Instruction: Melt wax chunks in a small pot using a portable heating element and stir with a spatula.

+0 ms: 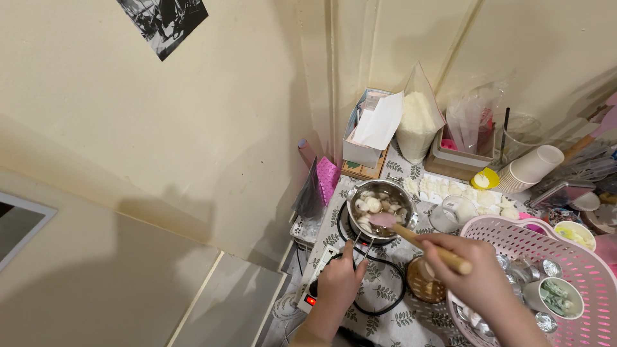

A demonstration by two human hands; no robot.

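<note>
So the left hand is pinched closed on the thin wire handle of a small shiny steel pot, which sits on a little black hotplate on the leaf-print tablecloth. The right hand is wrapped tight around a wooden-handled spatula with a pinkish silicone blade, blade down in the pot.

The pot is full of pale round dumpling-like lumps floating in liquid, so they look well into cooking, and the red light on the white power strip is on. More uncooked white pieces sit in rows on a flat tray just behind the pot, so I'd say plenty are left to go. A pink plastic lattice basket with cups sits by the right wrist. Can't tell if it's actually boiling.
</note>
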